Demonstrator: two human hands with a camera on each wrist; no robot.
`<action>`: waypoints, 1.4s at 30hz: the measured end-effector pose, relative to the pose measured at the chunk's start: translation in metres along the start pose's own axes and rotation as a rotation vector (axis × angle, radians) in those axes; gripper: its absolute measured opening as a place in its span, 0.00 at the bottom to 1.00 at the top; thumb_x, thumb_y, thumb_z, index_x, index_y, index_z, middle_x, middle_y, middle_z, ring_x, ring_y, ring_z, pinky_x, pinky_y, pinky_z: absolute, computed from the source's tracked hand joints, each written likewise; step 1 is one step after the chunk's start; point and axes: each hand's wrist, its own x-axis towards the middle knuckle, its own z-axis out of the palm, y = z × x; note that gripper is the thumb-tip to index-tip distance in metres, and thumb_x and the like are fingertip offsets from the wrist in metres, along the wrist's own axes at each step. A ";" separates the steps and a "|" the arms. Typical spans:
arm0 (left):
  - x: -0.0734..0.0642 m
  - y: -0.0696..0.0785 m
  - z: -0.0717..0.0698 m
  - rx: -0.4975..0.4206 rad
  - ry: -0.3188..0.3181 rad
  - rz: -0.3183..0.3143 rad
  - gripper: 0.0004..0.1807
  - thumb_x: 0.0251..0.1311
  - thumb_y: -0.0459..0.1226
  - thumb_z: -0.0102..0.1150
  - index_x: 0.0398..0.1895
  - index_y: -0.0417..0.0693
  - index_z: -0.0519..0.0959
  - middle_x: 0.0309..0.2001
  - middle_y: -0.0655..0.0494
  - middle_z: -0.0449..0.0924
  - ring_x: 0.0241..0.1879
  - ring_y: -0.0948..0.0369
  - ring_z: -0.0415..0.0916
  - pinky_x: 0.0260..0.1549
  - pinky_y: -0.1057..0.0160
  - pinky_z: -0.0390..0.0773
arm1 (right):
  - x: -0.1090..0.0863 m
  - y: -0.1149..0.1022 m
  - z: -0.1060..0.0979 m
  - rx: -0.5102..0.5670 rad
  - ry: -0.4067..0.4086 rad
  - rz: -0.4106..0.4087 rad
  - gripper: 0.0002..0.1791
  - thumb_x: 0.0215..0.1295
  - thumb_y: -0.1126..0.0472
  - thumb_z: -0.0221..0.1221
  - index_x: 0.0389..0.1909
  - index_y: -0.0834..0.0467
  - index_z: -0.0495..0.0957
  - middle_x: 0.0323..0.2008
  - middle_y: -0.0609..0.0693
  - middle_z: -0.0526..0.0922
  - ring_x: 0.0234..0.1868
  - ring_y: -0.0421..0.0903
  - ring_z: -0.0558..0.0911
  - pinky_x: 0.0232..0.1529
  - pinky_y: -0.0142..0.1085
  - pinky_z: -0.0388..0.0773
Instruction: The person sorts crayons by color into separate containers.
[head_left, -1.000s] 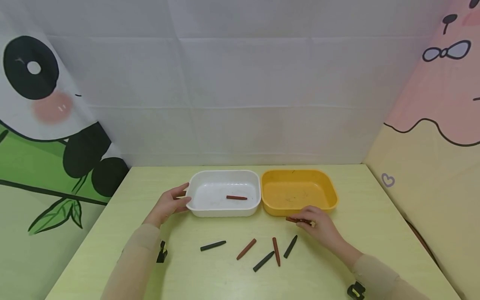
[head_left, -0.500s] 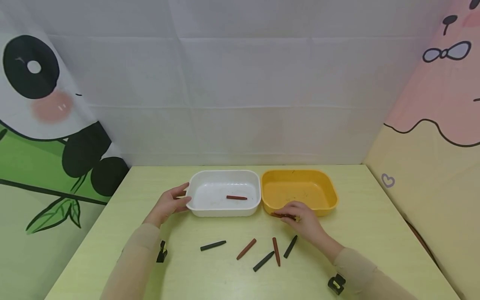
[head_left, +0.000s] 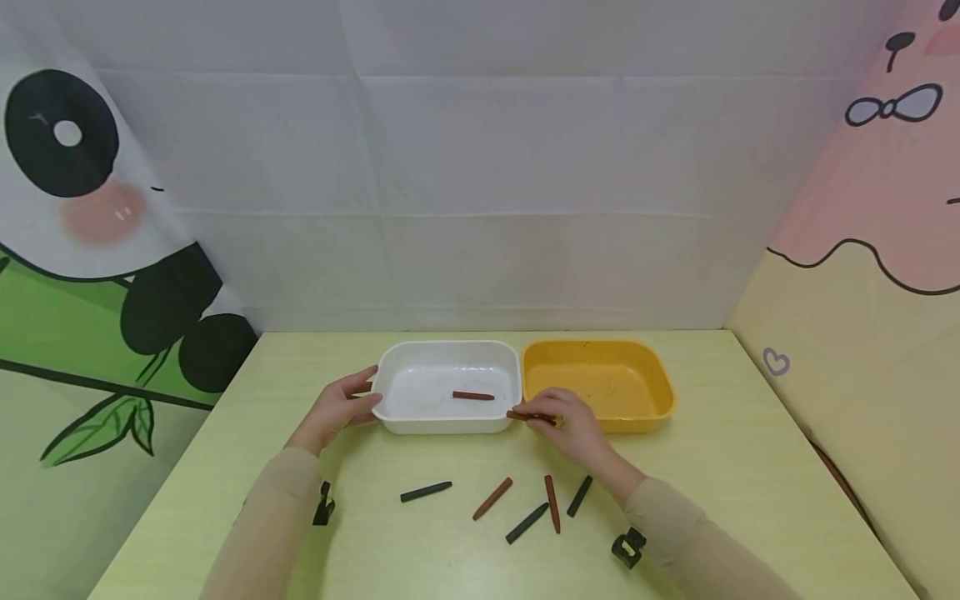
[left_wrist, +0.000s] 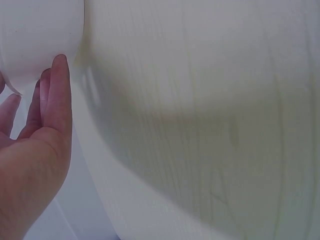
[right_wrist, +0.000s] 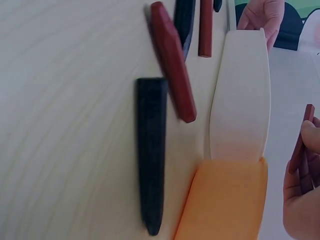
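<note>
My right hand [head_left: 566, 427] pinches a reddish-brown crayon [head_left: 517, 415] between thumb and fingers, over the near corners where the white and yellow trays meet. In the right wrist view the held crayon [right_wrist: 308, 114] sticks up past the fingertips. A similar crayon [head_left: 473, 396] lies inside the white tray [head_left: 448, 426]. My left hand [head_left: 339, 408] rests against that tray's left end, thumb at the rim. Its fairly straight fingers [left_wrist: 60, 95] touch the outer wall in the left wrist view. The yellow tray [head_left: 637, 421] stands right beside the white one.
In front of the trays lie a dark crayon [head_left: 426, 492] at left, a reddish-brown crayon [head_left: 492, 498], another brownish one [head_left: 552, 504], and dark crayons [head_left: 527, 523] close by. A dark crayon [head_left: 580, 497] lies below my right wrist. A pale cloth wall [head_left: 487, 275] closes off the back.
My right hand has moved left with the crayon, from the yellow tray's front edge to the join between the trays. My left hand and the white tray have stayed put.
</note>
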 end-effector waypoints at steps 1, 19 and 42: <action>0.000 0.000 0.000 -0.003 -0.002 0.001 0.37 0.68 0.29 0.56 0.77 0.42 0.54 0.67 0.28 0.59 0.54 0.44 0.73 0.48 0.59 0.83 | 0.002 0.000 0.002 0.008 -0.001 -0.005 0.14 0.55 0.72 0.69 0.41 0.55 0.88 0.38 0.46 0.83 0.40 0.46 0.79 0.40 0.37 0.80; 0.001 0.000 0.000 -0.008 0.003 -0.001 0.36 0.69 0.29 0.56 0.77 0.41 0.54 0.68 0.28 0.59 0.55 0.44 0.72 0.48 0.59 0.83 | 0.035 -0.013 0.021 0.024 -0.052 0.074 0.13 0.61 0.69 0.67 0.44 0.52 0.88 0.39 0.44 0.82 0.41 0.44 0.78 0.41 0.37 0.79; -0.005 0.008 0.002 0.004 0.007 -0.010 0.36 0.69 0.29 0.56 0.77 0.41 0.54 0.66 0.28 0.60 0.54 0.45 0.73 0.48 0.58 0.83 | 0.079 -0.016 0.029 -0.031 -0.101 0.127 0.11 0.63 0.68 0.66 0.45 0.54 0.88 0.39 0.46 0.83 0.39 0.45 0.78 0.41 0.36 0.79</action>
